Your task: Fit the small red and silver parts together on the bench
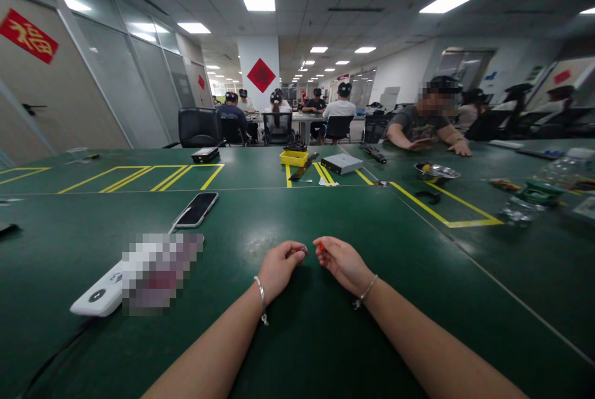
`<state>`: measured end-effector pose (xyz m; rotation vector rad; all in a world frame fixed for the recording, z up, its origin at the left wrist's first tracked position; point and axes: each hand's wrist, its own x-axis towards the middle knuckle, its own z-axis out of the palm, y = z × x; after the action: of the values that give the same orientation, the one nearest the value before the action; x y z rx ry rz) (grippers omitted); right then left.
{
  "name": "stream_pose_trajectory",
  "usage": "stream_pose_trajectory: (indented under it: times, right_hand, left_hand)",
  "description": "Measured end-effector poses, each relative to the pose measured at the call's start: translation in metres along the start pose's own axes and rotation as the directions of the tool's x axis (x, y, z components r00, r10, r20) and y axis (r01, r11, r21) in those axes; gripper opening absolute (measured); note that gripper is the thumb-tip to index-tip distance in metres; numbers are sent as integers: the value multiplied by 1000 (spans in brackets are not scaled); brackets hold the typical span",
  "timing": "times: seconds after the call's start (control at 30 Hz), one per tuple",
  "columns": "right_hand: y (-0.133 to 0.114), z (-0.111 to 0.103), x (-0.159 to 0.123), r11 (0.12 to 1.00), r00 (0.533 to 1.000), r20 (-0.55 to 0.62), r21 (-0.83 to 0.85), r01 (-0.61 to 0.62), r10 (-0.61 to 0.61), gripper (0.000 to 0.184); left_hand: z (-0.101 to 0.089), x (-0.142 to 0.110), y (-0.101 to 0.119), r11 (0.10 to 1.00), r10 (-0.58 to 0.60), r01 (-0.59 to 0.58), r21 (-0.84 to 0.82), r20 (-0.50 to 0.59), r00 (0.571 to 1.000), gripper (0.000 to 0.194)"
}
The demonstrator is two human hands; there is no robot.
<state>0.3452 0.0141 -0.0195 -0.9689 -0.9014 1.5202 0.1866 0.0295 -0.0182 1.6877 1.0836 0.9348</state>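
Note:
My left hand [282, 266] is closed in a pinch, with a small red and silvery piece [303, 249] between thumb and forefinger. A short gap away, my right hand [343, 263] pinches a small orange-red piece [320, 246]. Both pieces are too small for me to tell their kind. The hands face each other just above the green table [297, 337], and the two pieces do not touch. Each wrist wears a bracelet.
Left lie a white power strip [100, 293] with a blurred item beside it and a phone [199, 209]. Farther back are a yellow tray [294, 158], a grey box [342, 163] and a metal bowl [439, 171]. Bottles [523, 208] stand right; a person [425, 117] sits across.

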Motion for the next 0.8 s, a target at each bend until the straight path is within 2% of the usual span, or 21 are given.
stream_pose_trajectory:
  times: [0.2,0.5,0.63,0.8]
  right_hand:
    - [-1,2,-1,999,1000,-4,-34,24,-24,23]
    - [-3,7,-5,997,1000,16,-81,6,-5,24]
    - [1,12,-6,982,996,-53,-181,56,-67,24]
    - [6,18,-6,947,994,-41,-311,85,-102,23]
  left_hand:
    - [1,0,0,997,34,-27,75,-91,995,13]
    - [2,-4,0,974,98,-74,214,-104,990,11]
    - [3,-5,1,950,156,-113,292,-126,980,9]
    - [3,-5,4,935,193,-138,327,-144,971,7]
